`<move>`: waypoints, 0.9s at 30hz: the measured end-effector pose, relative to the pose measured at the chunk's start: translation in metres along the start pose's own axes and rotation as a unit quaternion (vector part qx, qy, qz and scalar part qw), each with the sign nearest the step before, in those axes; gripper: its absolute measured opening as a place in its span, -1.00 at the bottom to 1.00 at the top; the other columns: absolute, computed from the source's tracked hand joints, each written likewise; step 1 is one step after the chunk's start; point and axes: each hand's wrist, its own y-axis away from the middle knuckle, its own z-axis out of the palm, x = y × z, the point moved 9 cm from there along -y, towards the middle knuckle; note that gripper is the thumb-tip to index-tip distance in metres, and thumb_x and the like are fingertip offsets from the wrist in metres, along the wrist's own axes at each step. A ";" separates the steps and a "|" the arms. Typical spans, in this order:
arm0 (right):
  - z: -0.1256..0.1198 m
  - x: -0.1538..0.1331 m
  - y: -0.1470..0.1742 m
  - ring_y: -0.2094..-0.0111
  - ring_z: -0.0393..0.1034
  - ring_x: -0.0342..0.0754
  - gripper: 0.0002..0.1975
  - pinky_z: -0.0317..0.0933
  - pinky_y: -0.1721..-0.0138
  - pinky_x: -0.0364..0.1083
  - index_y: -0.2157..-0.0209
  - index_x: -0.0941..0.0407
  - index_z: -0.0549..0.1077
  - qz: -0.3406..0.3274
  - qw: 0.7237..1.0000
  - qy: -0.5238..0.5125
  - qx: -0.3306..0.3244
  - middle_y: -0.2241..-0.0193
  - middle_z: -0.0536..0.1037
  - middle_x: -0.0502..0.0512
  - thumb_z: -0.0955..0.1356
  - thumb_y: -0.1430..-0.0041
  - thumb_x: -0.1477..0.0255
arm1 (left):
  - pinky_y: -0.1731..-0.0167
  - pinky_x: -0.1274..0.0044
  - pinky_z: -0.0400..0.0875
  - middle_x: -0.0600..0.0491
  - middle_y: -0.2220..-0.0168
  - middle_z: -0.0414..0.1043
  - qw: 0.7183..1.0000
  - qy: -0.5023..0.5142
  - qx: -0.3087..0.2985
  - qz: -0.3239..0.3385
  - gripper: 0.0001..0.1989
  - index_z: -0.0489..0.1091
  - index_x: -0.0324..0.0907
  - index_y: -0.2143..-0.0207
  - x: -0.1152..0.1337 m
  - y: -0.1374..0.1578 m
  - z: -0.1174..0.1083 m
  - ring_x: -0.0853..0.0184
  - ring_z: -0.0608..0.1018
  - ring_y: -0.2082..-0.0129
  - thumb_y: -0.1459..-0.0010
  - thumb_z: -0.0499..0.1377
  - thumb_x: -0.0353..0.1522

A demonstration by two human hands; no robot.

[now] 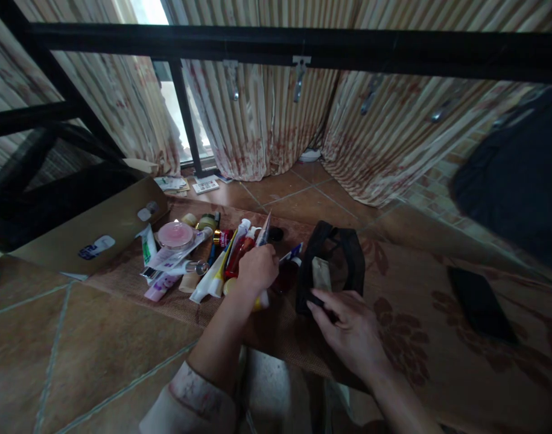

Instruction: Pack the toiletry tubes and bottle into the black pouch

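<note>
My left hand is closed over the pile of toiletries, around a slim pale tube whose narrow end points up past the fingers. Pinched in my right hand is the near rim of a black mesh bag, which stands open. A pale box-shaped item is inside the bag. Between bag and left hand sits a dark round jar. Left of that hand lie a red bottle, a white-and-yellow tube, a round pink compact and several other tubes and jars.
A patterned brown cloth lies under everything. On it at right is a black phone-like slab. An open cardboard box stands at left. Beyond are striped curtains and a dark metal bar with hanging clips.
</note>
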 end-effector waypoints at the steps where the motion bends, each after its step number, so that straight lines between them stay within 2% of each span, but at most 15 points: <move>1: 0.000 0.000 0.000 0.44 0.46 -0.14 -0.84 0.18 0.25 -0.09 0.19 0.10 0.53 0.000 1.000 0.001 0.000 0.42 0.62 -0.03 0.39 -0.17 0.47 | 0.21 0.38 0.42 -0.10 0.20 0.56 1.000 0.004 0.004 -0.006 -0.74 0.48 -0.11 0.19 -0.003 -0.001 -0.003 0.10 0.58 0.15 -0.19 0.02 -0.32; 4: -0.001 0.000 0.000 0.44 0.46 -0.14 -0.85 0.19 0.26 -0.10 0.20 0.11 0.53 0.001 1.000 0.001 0.005 0.42 0.62 -0.04 0.39 -0.17 0.47 | 0.19 0.39 0.40 -0.12 0.19 0.55 1.000 0.021 0.014 -0.015 -0.73 0.48 -0.14 0.17 -0.011 -0.002 -0.011 0.10 0.57 0.14 -0.17 0.04 -0.31; 8: -0.001 -0.001 -0.001 0.45 0.45 -0.14 -0.86 0.18 0.27 -0.10 0.20 0.11 0.54 0.001 1.000 0.005 0.004 0.45 0.61 -0.05 0.39 -0.17 0.46 | 0.16 0.41 0.38 -0.10 0.20 0.56 0.999 0.049 0.014 0.009 -0.73 0.49 -0.14 0.18 -0.010 -0.004 -0.014 0.13 0.57 0.15 -0.18 0.03 -0.33; 12: -0.001 0.000 -0.001 0.45 0.45 -0.14 -0.86 0.18 0.26 -0.10 0.20 0.10 0.54 0.004 1.000 0.006 0.004 0.46 0.60 -0.05 0.39 -0.17 0.45 | 0.21 0.48 0.38 -0.04 0.24 0.56 0.995 0.064 -0.019 0.080 -0.76 0.49 -0.12 0.24 0.009 0.000 -0.007 0.21 0.57 0.20 -0.18 0.03 -0.36; 15: 0.000 0.001 -0.001 0.45 0.45 -0.15 -0.86 0.18 0.27 -0.11 0.20 0.10 0.54 0.008 1.000 0.005 0.004 0.46 0.60 -0.06 0.39 -0.17 0.46 | 0.21 0.46 0.40 -0.06 0.23 0.55 0.991 0.033 -0.055 0.121 -0.78 0.46 -0.14 0.21 0.028 0.009 0.004 0.18 0.57 0.18 -0.17 0.05 -0.35; 21: 0.001 0.000 -0.001 0.45 0.45 -0.14 -0.85 0.17 0.26 -0.09 0.19 0.09 0.53 0.005 1.000 0.004 -0.004 0.44 0.61 -0.05 0.39 -0.16 0.48 | 0.12 0.33 0.40 -0.23 0.09 0.47 0.993 -0.011 -0.076 0.089 -0.63 0.34 -0.30 0.00 0.041 0.021 0.020 0.03 0.53 0.08 -0.10 0.08 -0.47; 27: 0.002 0.000 -0.001 0.44 0.47 -0.12 -0.85 0.16 0.24 -0.08 0.19 0.07 0.53 0.004 1.000 0.001 -0.006 0.41 0.63 -0.03 0.38 -0.18 0.46 | 0.13 0.29 0.42 -0.24 0.10 0.47 0.993 -0.020 -0.099 0.068 -0.55 0.24 -0.30 -0.09 0.039 0.020 0.034 0.00 0.53 0.09 -0.14 0.11 -0.36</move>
